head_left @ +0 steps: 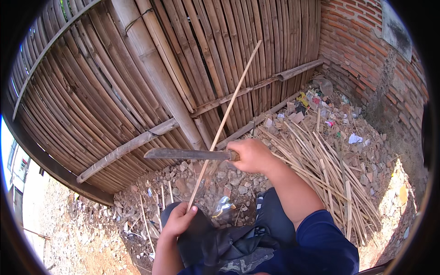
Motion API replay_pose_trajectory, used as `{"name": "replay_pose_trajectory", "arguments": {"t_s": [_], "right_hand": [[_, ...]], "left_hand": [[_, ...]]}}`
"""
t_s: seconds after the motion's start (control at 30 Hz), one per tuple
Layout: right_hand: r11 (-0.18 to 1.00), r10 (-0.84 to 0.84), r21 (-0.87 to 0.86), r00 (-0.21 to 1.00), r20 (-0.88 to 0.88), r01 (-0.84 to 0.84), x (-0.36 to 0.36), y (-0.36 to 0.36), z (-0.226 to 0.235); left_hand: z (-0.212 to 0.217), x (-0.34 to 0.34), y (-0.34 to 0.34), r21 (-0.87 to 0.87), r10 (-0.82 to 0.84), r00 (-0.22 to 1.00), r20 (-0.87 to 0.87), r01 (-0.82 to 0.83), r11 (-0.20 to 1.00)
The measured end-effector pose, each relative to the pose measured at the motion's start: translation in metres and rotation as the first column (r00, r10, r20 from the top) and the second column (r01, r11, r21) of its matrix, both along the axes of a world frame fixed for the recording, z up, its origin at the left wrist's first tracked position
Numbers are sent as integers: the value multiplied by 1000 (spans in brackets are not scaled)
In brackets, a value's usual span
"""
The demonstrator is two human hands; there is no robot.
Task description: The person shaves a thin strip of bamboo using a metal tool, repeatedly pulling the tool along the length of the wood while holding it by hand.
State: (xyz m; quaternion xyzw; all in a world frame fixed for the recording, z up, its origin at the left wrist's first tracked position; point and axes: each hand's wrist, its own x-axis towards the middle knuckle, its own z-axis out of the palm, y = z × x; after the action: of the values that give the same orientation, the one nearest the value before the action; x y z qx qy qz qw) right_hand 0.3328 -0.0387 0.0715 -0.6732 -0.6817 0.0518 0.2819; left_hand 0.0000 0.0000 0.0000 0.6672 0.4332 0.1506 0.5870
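My right hand (251, 156) is closed round the wooden handle of a machete (188, 154). The long dark blade points left and lies level across a thin bamboo strip (229, 107), crossing it in the picture; whether the edge touches the strip I cannot tell. Near my left knee, my left hand (179, 219) grips the lower end of that strip between thumb and fingers. From there the pale strip slants up and to the right, its far end in front of the bamboo wall.
A bamboo-slat wall (87, 96) with a thick pole (156, 68) stands ahead. At right lies a pile of bamboo strips (321, 169), with litter (327, 103) behind it. A brick wall (362, 50) closes the far right. Stony rubble (233, 183) covers the ground.
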Motion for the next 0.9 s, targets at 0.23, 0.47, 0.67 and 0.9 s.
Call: {"name": "replay_pose_trajectory", "arguments": {"t_s": [0.23,0.47,0.67,0.9], "right_hand": [[981,25,-193,999,39,-17,21,18,-47],[954,85,-289,996,20,-75,-10,12,-45],[909,17,-406,981,-193,-96,20,33,-69],[936,172,-323,983,68,-141,-20,31,-78]], "left_hand": [[-20,3,0,-69,-134,990,51,137,988],[-17,5,-1,-281,-64,978,200,120,952],[-31,10,9,-349,-151,956,250,234,907],[-27,14,0,-226,-155,976,153,188,956]]}}
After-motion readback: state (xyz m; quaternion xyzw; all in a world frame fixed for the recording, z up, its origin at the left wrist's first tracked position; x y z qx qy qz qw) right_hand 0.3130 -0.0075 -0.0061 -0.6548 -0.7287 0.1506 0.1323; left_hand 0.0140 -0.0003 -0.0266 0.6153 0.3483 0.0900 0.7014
